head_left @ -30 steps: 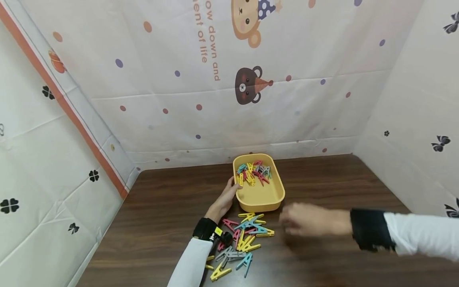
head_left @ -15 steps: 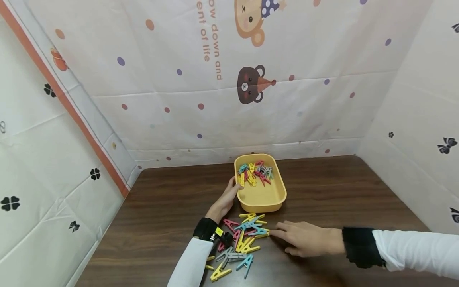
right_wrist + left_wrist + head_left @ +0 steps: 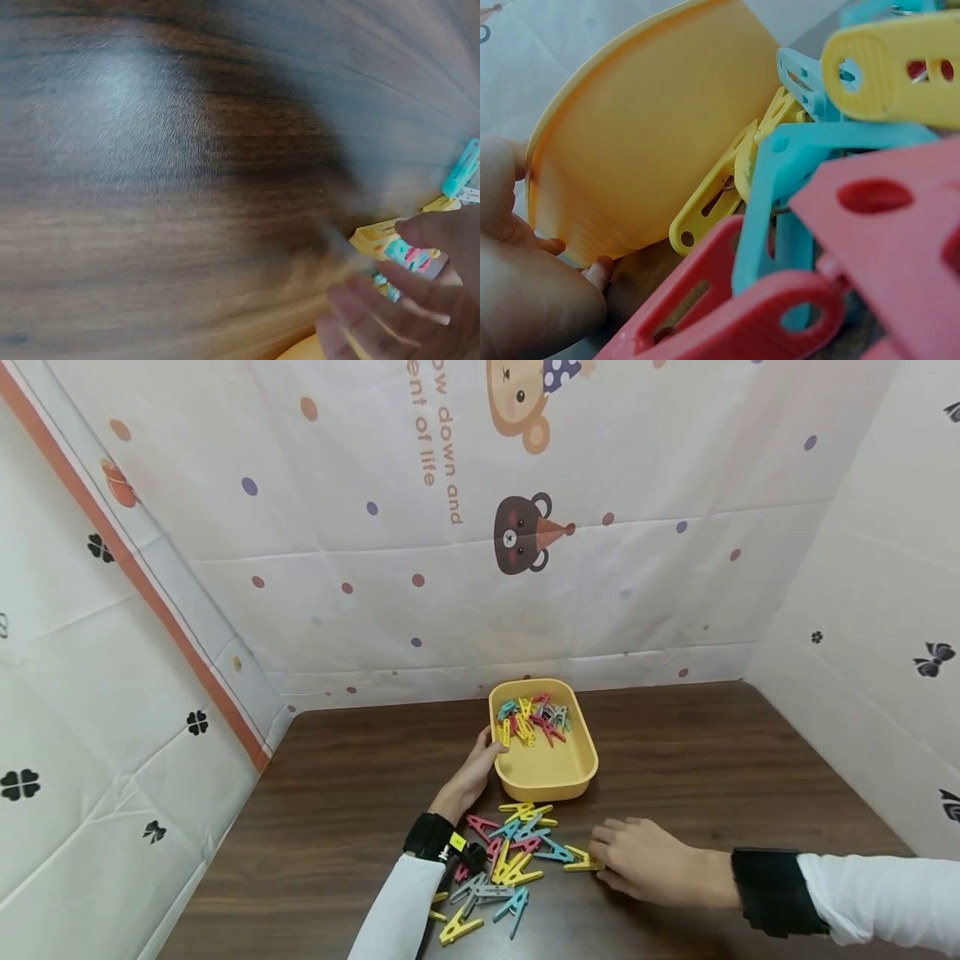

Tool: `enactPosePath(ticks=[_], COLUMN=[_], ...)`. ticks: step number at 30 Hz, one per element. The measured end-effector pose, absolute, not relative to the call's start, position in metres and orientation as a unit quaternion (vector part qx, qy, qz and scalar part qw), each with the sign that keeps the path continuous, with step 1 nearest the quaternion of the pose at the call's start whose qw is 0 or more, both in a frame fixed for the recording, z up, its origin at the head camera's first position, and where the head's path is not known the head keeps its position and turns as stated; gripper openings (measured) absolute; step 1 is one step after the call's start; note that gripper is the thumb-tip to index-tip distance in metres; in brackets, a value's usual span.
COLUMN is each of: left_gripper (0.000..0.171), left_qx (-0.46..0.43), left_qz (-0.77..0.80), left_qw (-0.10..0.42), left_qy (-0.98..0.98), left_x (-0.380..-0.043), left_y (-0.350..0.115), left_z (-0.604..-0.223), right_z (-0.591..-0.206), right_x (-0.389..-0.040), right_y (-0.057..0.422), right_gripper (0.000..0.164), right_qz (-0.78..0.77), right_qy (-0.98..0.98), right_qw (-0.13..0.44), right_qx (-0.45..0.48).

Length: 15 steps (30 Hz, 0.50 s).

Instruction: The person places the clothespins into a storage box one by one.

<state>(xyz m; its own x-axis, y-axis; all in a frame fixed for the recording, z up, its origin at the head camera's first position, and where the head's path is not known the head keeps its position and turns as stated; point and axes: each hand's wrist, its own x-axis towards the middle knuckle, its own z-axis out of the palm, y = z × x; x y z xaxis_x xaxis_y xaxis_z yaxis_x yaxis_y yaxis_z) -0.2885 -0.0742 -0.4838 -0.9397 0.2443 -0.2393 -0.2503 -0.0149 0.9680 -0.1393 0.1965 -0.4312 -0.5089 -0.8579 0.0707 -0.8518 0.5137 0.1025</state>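
Observation:
My left hand [image 3: 472, 777] grips the left side of a yellow plastic basket [image 3: 551, 777], thumb over the rim; in the left wrist view fingers curl at its lower edge. Red, yellow, blue and grey clothespins [image 3: 525, 727] lie inside at its far end. My right hand [image 3: 645, 864] pinches the end of a yellow clothespin [image 3: 582, 860] at the right side of a loose pile. The right wrist view has the thumb against this yellow clothespin [image 3: 373, 238], other fingers bent below. A blue clothespin [image 3: 555, 852] lies right beside it.
The pile of mixed clothespins [image 3: 510, 868] spreads in front of the basket, close by my left wrist. Grey clothespins [image 3: 491, 892] and a yellow one [image 3: 460, 928] lie at its near side. The brown wooden table [image 3: 375, 760] meets patterned cloth walls [image 3: 450, 635].
My right hand came down to the pile's right side, then drew back slightly right. The yellow clothespin and the blue one beside it shifted right. My left hand stayed on the basket.

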Motion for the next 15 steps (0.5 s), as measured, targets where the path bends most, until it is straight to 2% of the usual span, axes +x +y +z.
enactPosePath(ticks=[2,4,8,15], left_gripper=[0.081,0.081,0.081,0.081], left_qx=[-0.004,-0.004,-0.005,-0.008], left_qz=[0.712,0.711,0.709,0.709], left_qw=[0.175,0.175,0.176,0.177], left_qy=[0.68,0.681,0.683,0.683], left_x=[-0.288,-0.289,-0.289,-0.289], left_y=[-0.074,-0.074,-0.074,-0.073], left_z=[-0.483,-0.482,-0.482,-0.483], right_z=[-0.432,-0.433,-0.435,-0.434], right_x=[-0.14,-0.142,-0.144,-0.153], right_y=[0.194,0.19,0.184,0.183], right_gripper=[0.024,0.027,0.018,0.01], right_qz=[-0.022,-0.007,0.029,0.065], right_qy=[-0.875,-0.882,-0.884,-0.887], right_qw=[0.054,0.023,-0.019,-0.038], right_qx=[0.481,0.47,0.466,0.456])
